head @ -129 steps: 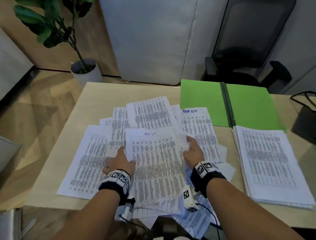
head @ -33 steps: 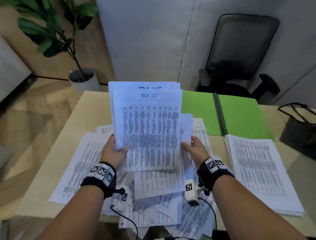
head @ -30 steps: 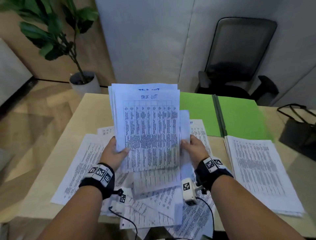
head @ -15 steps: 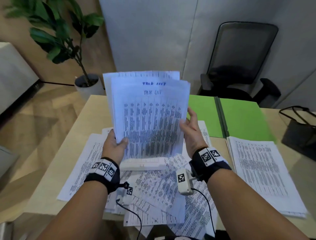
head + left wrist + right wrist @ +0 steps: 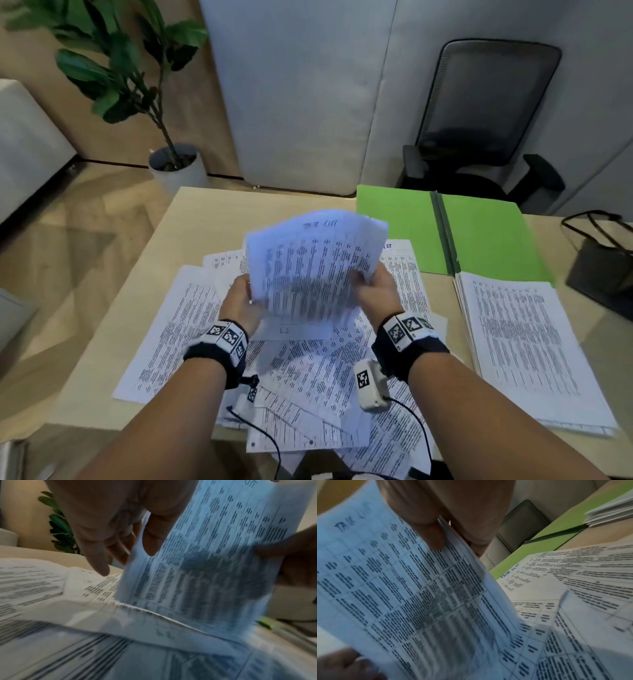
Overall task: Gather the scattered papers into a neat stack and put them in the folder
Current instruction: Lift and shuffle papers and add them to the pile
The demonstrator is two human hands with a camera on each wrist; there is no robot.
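While tilting rightward, apparently, sheaf [image 5: 310, 270] now gripped by both hands [image 5: 244, 303] [image 5: 376, 294]. Squared earlier; headed for folder [image 5: 486, 236], probably.

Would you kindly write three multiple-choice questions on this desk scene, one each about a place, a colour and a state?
1. Where does the neat stack lie?
A. left of the scattered papers
B. near the folder, on the right
C. on the chair

2. What colour is the folder?
A. green
B. red
C. black

3. How is the folder?
A. closed
B. standing upright
C. open and flat

Answers:
1 B: the neat stack lies on the table just before the folder.
2 A: both its halves show green.
3 C: its spine lies between two spread halves, while the left hand and right hand hold a bundle of papers.
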